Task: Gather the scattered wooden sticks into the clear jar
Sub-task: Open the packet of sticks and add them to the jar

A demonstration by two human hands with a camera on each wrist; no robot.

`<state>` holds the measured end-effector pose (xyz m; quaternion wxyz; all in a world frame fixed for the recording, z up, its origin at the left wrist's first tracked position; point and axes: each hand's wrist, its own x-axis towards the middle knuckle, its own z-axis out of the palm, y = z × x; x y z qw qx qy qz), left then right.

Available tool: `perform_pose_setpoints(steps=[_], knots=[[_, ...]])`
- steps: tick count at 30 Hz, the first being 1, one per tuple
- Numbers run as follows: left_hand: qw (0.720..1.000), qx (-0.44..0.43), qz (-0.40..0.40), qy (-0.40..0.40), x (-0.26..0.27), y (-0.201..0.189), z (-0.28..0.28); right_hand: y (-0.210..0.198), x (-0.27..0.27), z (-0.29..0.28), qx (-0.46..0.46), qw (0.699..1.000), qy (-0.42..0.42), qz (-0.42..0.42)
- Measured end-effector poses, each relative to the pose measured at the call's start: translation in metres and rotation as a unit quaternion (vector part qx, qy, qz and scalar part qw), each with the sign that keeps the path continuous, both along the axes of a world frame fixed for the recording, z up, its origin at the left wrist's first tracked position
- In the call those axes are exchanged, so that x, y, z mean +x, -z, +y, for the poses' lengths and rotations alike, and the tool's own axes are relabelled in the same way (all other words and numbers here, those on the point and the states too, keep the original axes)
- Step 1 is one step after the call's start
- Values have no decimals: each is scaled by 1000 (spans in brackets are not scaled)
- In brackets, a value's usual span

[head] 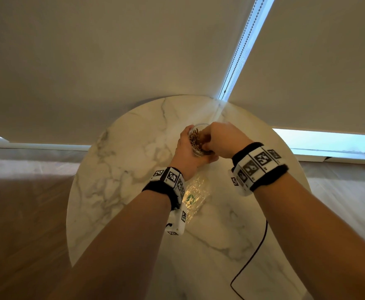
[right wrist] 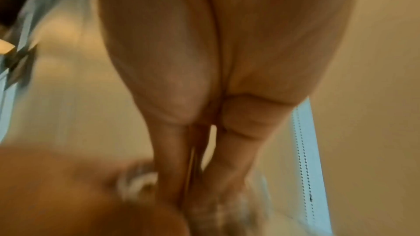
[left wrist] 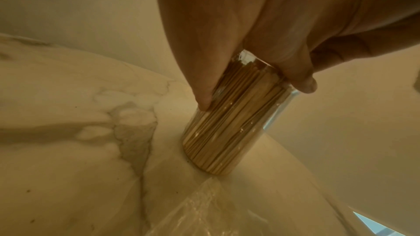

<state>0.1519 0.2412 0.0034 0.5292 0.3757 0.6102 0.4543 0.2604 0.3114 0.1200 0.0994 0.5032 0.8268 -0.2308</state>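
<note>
A clear jar (head: 195,138) packed with thin wooden sticks stands tilted on the round marble table (head: 121,169). My left hand (head: 187,152) grips the jar's wall; in the left wrist view the thumb and fingers curl round the jar (left wrist: 229,125), whose base touches the table. My right hand (head: 218,139) hovers at the jar's mouth with its fingertips bunched over the stick ends. The right wrist view is blurred; there my right hand (right wrist: 193,182) pinches what looks like a thin stick (right wrist: 192,164) between thumb and finger.
A crumpled clear plastic wrapper (head: 195,195) with a green mark lies on the table just in front of the jar. A black cable (head: 253,256) runs across the table's near right part. Window blinds and a bead chain (head: 240,50) hang behind the table.
</note>
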Motion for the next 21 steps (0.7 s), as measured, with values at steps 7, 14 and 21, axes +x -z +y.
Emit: perform_pose_setpoints(steps=[7,14,21], knots=[[1000,-9,21,6,0,0,-2,0,-1,2,36,999,8,8],[1000,-11,25,3,1,0,-2,2,-7,3,99,995,13,-10],[999,-6,47,15,-1,-7,-3,22,-17,-14,98,989,24,104]])
